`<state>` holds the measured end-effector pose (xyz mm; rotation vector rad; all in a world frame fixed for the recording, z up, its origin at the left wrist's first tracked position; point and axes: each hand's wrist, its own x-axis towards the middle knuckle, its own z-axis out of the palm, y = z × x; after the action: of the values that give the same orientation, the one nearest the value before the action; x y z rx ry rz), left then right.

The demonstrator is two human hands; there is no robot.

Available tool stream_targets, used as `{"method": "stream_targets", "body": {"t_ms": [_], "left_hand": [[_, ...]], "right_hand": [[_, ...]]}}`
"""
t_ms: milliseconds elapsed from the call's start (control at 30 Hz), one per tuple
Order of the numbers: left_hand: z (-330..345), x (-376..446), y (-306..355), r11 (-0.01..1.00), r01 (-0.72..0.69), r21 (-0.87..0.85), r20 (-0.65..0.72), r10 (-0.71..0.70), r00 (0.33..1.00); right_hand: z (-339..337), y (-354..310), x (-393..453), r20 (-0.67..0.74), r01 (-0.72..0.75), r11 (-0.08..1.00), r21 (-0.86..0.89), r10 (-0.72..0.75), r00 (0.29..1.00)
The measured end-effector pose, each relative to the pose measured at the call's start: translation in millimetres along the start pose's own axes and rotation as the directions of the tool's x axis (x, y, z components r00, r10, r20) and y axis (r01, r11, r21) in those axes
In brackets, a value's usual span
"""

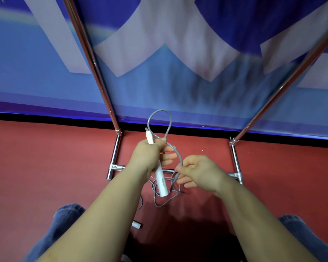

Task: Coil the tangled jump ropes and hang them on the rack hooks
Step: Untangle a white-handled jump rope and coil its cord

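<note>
- Red floor point(45, 157) runs under me up to a blue and white banner point(178, 53) along the far side, and my knees in blue jeans point(64, 220) frame the bottom of the view.
- Farthest left stands one slanted chrome pole of the rack point(91, 59); its base bars lie on the floor ahead of me, and I see no hooks from here, so nothing hangs on the rack as far as I can tell.
- Low on the left, just beside my left forearm, a second white handle point(137, 225) lies on the floor, untouched.
- My left hand point(150, 156) is wrapped around the white handle point(162, 183) of a jump rope, fingers curled tight on it, and it also pins the crossing of one small loop of grey rope point(159, 118) that stands up above my fist.
- Below my hands the remaining rope point(159, 200) sits in a loose tangle on the floor, not yet gathered.
- My right hand point(199, 171) pinches the grey strand between thumb and fingertips, close to my left hand, ready, I judge, to feed the next turn.
- On the right the other chrome pole point(292, 76) leans outward.
- By my reckoning the coiling has only begun: one loop made, most of the rope to wind, the hanging still ahead.
</note>
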<state>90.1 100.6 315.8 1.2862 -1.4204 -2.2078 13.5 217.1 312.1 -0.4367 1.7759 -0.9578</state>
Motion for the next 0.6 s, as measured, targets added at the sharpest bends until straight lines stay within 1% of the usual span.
{"method": "stream_targets", "body": {"t_ms": [67, 100, 200, 267, 367, 467, 533, 567, 600], "left_hand": [[-2, 1, 0, 0.999, 0.001, 0.054, 0.007, -0.002, 1.000], [-2, 1, -1, 0.995, 0.004, 0.099, 0.024, -0.006, 1.000], [-2, 1, -7, 0.957, 0.004, 0.288, 0.119, -0.040, 0.992], [-3, -2, -10, 0.902, -0.016, 0.432, 0.197, -0.077, 0.977], [-3, -4, -12, 0.845, -0.052, 0.533, 0.253, -0.100, 0.962], [-2, -6, -12, 0.843, -0.084, 0.531, 0.299, -0.094, 0.949], [0, -6, -12, 0.852, -0.117, 0.511, 0.314, -0.058, 0.948], [0, -6, -12, 0.858, -0.127, 0.498, 0.314, -0.042, 0.948], [0, -6, -12, 0.869, -0.128, 0.477, 0.308, -0.029, 0.951]], "right_hand": [[-2, -5, -2, -0.029, 0.001, 0.980, 0.197, 0.004, 1.000], [-5, -7, -2, -0.057, 0.011, 0.952, 0.305, 0.006, 0.998], [-15, -11, 0, -0.120, 0.023, 0.800, 0.600, 0.062, 0.991], [-20, -13, 0, -0.123, 0.023, 0.696, 0.717, 0.095, 0.988], [-26, -15, 1, -0.159, 0.063, 0.570, 0.819, 0.121, 0.980], [-32, -13, 3, -0.217, 0.131, 0.500, 0.856, 0.118, 0.969], [-35, -12, 4, -0.231, 0.153, 0.488, 0.859, 0.104, 0.967], [-36, -11, 4, -0.233, 0.156, 0.509, 0.847, 0.091, 0.968], [-35, -12, 4, -0.232, 0.155, 0.557, 0.816, 0.069, 0.970]]}}
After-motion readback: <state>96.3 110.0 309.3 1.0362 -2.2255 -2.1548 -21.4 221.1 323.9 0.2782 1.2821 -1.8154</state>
